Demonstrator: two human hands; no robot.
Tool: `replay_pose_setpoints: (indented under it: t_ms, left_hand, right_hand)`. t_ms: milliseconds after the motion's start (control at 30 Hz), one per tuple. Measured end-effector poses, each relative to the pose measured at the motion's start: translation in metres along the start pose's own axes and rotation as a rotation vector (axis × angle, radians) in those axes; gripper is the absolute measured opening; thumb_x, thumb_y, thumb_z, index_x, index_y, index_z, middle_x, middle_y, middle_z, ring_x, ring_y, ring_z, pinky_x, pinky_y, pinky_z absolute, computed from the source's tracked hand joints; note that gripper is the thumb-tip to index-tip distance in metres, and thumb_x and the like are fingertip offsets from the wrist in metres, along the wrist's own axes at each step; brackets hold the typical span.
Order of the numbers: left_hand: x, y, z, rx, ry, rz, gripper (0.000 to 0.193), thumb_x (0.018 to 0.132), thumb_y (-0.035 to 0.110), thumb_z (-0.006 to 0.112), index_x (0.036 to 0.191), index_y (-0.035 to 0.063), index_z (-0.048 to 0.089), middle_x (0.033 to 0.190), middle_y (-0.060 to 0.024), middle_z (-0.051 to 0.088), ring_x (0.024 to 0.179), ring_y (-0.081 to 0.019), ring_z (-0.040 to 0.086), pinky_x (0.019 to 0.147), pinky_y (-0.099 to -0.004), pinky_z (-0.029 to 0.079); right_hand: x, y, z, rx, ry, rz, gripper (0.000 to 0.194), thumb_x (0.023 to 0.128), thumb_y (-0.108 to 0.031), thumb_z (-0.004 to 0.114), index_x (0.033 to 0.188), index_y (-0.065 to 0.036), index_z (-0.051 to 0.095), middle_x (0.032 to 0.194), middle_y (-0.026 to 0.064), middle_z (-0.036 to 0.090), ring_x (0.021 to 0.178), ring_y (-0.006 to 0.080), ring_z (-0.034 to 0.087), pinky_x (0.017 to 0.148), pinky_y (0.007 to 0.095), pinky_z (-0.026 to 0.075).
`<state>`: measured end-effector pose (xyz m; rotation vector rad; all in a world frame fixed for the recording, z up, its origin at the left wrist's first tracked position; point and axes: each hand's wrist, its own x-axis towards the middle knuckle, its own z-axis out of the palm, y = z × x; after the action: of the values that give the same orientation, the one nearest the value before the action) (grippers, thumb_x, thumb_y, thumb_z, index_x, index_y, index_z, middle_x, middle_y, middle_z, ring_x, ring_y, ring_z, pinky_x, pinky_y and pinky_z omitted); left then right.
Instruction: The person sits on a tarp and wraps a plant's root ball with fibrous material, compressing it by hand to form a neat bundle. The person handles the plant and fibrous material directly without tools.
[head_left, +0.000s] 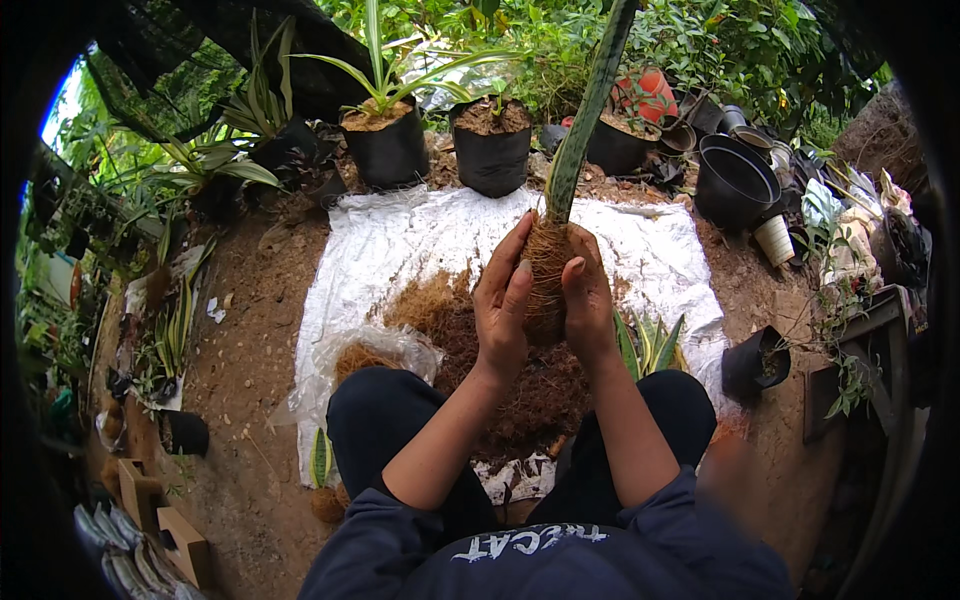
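Observation:
Between my two palms is a snake plant's root ball (545, 289), wrapped in brown fibre strands. My left hand (504, 307) presses its left side and my right hand (589, 304) its right side. A long mottled green leaf (589, 127) rises from the ball, leaning right, its tip cut off by the top edge. Below lies a heap of dark brown fibrous material (536, 397) on a white woven sheet (360, 255). Lighter coir fibre (427, 307) sits at the heap's upper left. Near my left knee is a clear plastic bag (405, 349) with fibre inside.
Black grow bags with plants (386, 150) line the sheet's far edge, another (491, 157) beside them. A yellow-edged snake plant (652, 345) is by my right knee. A black pot (754, 364) lies tipped at right. Fibre-wrapped balls (328, 504) rest at lower left.

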<state>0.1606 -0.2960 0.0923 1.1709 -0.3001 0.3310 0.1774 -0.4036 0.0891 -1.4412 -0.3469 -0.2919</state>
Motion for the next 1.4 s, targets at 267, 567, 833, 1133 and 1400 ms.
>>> replay_pose_setpoints:
  t_ms: [267,567,833,1133,1400]
  left_hand:
    - [0.005,-0.002,-0.013,-0.066,-0.063,-0.161,0.053,0.093,0.032,0.060,0.130,-0.0041,0.051,0.125,-0.0136,0.057,0.115,-0.0178,0.053,0.100,-0.0316,0.040]
    - [0.006,0.002,-0.009,-0.028,-0.015,-0.169,0.029,0.094,0.024,0.062,0.109,-0.0002,0.059,0.094,-0.0021,0.064,0.084,-0.0057,0.056,0.075,-0.0214,0.046]
    - [0.007,0.003,-0.012,-0.132,-0.059,-0.226,0.024,0.097,0.022,0.056,0.105,0.0004,0.062,0.092,-0.0004,0.063,0.084,-0.0049,0.055,0.076,-0.0204,0.044]
    - [0.008,-0.008,-0.013,-0.139,-0.026,-0.201,0.034,0.102,0.022,0.041,0.115,-0.0033,0.059,0.132,-0.0093,0.047,0.116,-0.0149,0.050,0.099,-0.0273,0.039]
    - [0.015,-0.002,-0.019,-0.124,-0.237,-0.257,0.056,0.101,0.024,0.036,0.151,0.0060,0.019,0.148,-0.0126,0.036,0.126,-0.0202,0.047,0.106,-0.0328,0.037]
  right_hand:
    - [-0.005,-0.005,-0.003,0.066,-0.125,0.115,0.060,0.100,-0.048,0.038,0.133,0.001,0.048,0.123,0.0131,0.055,0.113,0.0198,0.052,0.099,0.0320,0.039]
    - [-0.004,0.001,0.003,-0.044,-0.067,0.017,0.056,0.102,-0.041,0.034,0.134,0.003,0.045,0.138,0.0213,0.043,0.121,0.0265,0.050,0.100,0.0361,0.039]
    - [-0.003,-0.008,0.006,0.228,-0.099,0.176,0.050,0.104,-0.035,0.034,0.134,0.004,0.045,0.129,0.0168,0.053,0.117,0.0207,0.053,0.100,0.0333,0.041]
    - [-0.004,0.000,-0.001,0.351,-0.146,0.259,0.047,0.104,-0.029,0.034,0.137,0.004,0.043,0.128,0.0133,0.055,0.116,0.0146,0.051,0.099,0.0269,0.039]
    - [-0.001,0.004,-0.002,0.137,-0.134,0.093,0.058,0.103,-0.026,0.029,0.151,0.001,0.009,0.156,0.0181,0.016,0.142,0.0224,0.022,0.113,0.0323,0.021]
